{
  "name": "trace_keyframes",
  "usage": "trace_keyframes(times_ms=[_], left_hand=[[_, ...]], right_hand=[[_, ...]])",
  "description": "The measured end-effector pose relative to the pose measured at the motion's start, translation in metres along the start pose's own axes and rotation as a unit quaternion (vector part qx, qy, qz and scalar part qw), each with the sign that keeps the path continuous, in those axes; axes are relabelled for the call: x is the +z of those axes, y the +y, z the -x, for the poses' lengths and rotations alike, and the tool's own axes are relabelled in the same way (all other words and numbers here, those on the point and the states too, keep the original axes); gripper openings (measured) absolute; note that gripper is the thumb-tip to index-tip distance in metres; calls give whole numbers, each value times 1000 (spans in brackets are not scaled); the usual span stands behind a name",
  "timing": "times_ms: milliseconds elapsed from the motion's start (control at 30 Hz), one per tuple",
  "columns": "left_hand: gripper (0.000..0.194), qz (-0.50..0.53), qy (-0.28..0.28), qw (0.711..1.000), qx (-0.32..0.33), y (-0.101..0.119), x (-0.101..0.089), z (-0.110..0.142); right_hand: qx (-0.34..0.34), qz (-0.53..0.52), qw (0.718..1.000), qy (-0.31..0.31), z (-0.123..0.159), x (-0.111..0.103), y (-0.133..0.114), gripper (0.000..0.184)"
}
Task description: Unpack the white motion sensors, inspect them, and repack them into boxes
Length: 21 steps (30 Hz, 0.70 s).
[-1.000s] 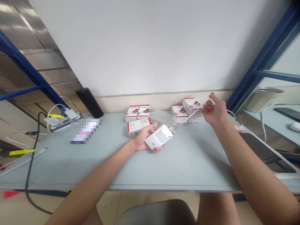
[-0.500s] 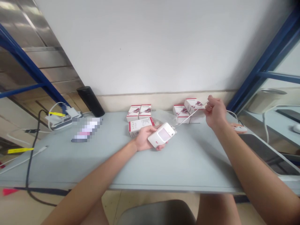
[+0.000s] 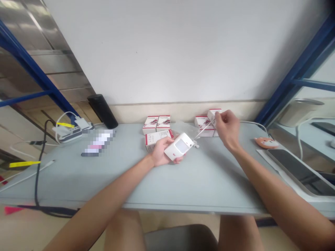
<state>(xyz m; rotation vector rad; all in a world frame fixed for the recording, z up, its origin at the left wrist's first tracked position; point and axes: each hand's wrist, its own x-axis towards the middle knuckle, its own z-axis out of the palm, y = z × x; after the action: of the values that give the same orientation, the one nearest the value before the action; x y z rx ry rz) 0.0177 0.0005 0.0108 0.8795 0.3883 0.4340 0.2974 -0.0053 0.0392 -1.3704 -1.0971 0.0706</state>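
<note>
My left hand (image 3: 162,153) is wrapped round a white motion sensor (image 3: 180,148) with a pale square window and a small red mark. The sensor is tilted just above the table. From its upper right end a thin metal antenna (image 3: 202,130) slants up to my right hand (image 3: 227,126), whose fingers pinch its far end. A small white part (image 3: 196,144), too blurred to name, is close behind the sensor. Beside my left hand lies a red and white box (image 3: 157,137). More such boxes (image 3: 202,122) stand behind my right hand, partly hidden by it.
Two more boxes (image 3: 157,122) stand near the wall. At left are a black cylinder (image 3: 102,111), a power strip (image 3: 75,134) with cables, and a blurred-out flat object (image 3: 98,143). An orange and white item (image 3: 266,142) and a dark-topped flat device (image 3: 298,170) lie at right.
My right hand has moved left and closer to the sensor, and the visible stretch of antenna is shorter. My left hand keeps the sensor in nearly the same place.
</note>
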Motion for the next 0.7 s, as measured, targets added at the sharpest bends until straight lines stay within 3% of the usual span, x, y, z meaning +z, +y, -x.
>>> trace_keyframes(times_ms=[133, 267, 467, 567, 700], left_hand=[[44, -7, 24, 1000, 17, 0, 4, 0], [45, -4, 36, 999, 34, 0, 5, 0], [44, 13, 57, 998, 36, 0, 6, -1], [44, 8, 74, 996, 43, 0, 8, -2], [37, 10, 97, 991, 87, -1, 10, -4]], right_hand=[[-54, 34, 990, -122, 32, 13, -16, 39], [-77, 67, 978, -180, 57, 23, -22, 37], [-110, 92, 946, -291, 65, 26, -21, 45], [-149, 136, 935, -293, 52, 22, -15, 48], [-259, 202, 915, -236, 37, 19, -7, 37]])
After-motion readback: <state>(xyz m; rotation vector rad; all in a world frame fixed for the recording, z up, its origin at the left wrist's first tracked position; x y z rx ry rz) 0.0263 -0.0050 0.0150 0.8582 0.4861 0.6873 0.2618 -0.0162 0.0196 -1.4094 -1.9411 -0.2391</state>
